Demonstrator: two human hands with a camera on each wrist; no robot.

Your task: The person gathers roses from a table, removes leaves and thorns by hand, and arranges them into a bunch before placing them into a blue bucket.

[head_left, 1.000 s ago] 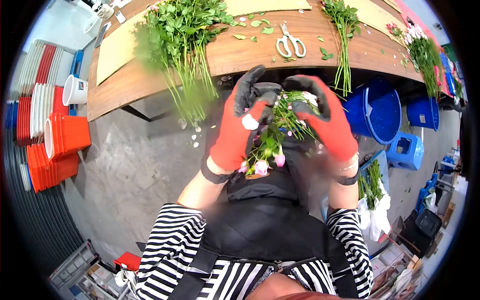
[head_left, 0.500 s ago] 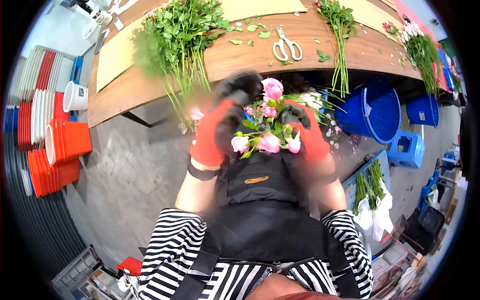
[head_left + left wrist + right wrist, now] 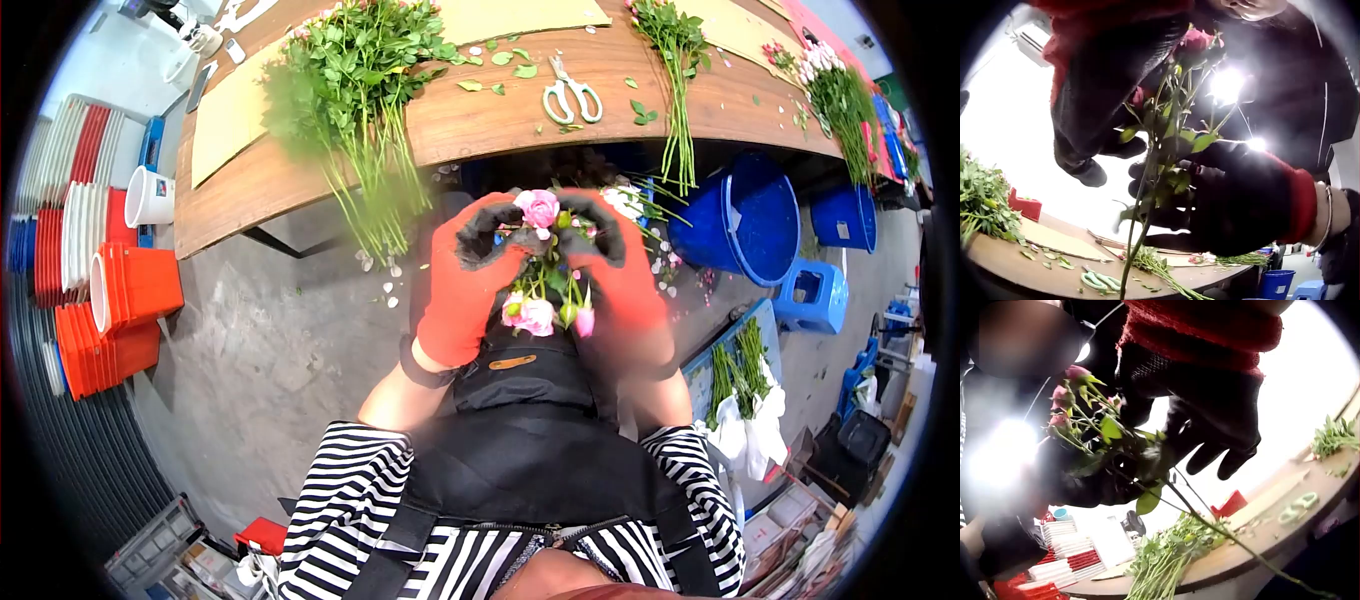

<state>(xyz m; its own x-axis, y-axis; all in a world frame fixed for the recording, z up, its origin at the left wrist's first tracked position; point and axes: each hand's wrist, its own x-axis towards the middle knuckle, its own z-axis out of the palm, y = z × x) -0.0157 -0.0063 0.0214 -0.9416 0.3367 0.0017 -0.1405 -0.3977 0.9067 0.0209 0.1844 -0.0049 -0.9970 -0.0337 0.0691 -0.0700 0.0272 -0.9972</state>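
Note:
Pink spray roses (image 3: 540,208) on a leafy stem stand between my two gloved hands, in front of the apron. My left hand (image 3: 468,275), in a red glove with black palm, has its thumb and fingers bent in at the stem. Opposite it, my right hand (image 3: 620,265) pinches among the leaves just below the blooms, its outer fingers hanging looser in the right wrist view. The long bare stem (image 3: 1247,551) slants down past both hands there. In the left wrist view green leaves (image 3: 1204,142) show between the gloves. Fingertips behind the foliage are partly hidden.
On the wooden table (image 3: 480,135) lie a big leafy bunch (image 3: 365,60), scissors (image 3: 572,97), a smaller bunch (image 3: 675,60) and loose leaves. Blue buckets (image 3: 740,225) and a blue stool (image 3: 812,300) stand at right. Red crates (image 3: 140,285) are stacked at left.
The roses were low and hanging, then rose blurred between the hands, and now stand more centred. Both hands have come closer together around the stem.

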